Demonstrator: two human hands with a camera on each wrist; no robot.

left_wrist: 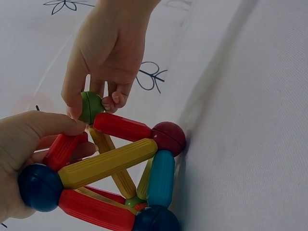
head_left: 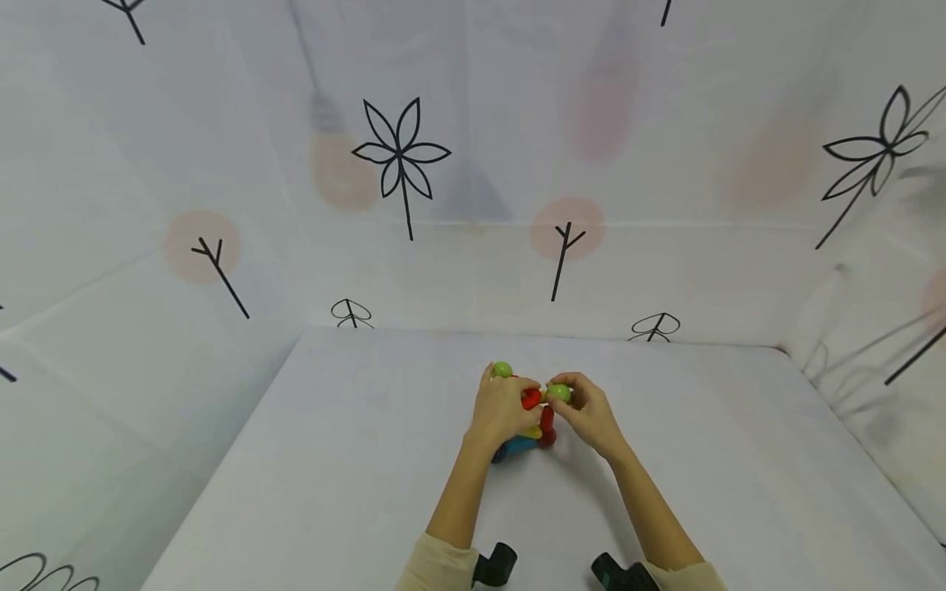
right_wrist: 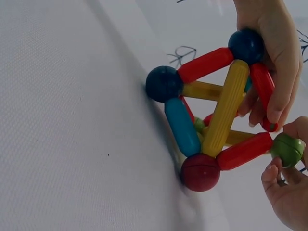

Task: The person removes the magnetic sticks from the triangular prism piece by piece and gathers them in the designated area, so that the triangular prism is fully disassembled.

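Note:
A structure of coloured rods and balls stands on the table, with red rods, a long yellow rod (left_wrist: 110,163), a light blue rod (right_wrist: 183,127), dark blue balls (left_wrist: 40,187) and a dark red ball (right_wrist: 200,172). My left hand (head_left: 505,408) grips its left side, thumb and fingers around a short red rod (right_wrist: 262,83) joined to a blue ball. Opposite it, my right hand (head_left: 594,417) pinches a green ball (right_wrist: 287,150) between thumb and fingertips. Another red rod (left_wrist: 122,126) meets this green ball. The held red rod's free end lies close beside the ball.
A second green ball (head_left: 502,369) shows at the structure's far left. The white table (head_left: 332,492) reaches back to a printed cloth wall (head_left: 473,279). Dark wrist cameras (head_left: 497,565) sit by both sleeves.

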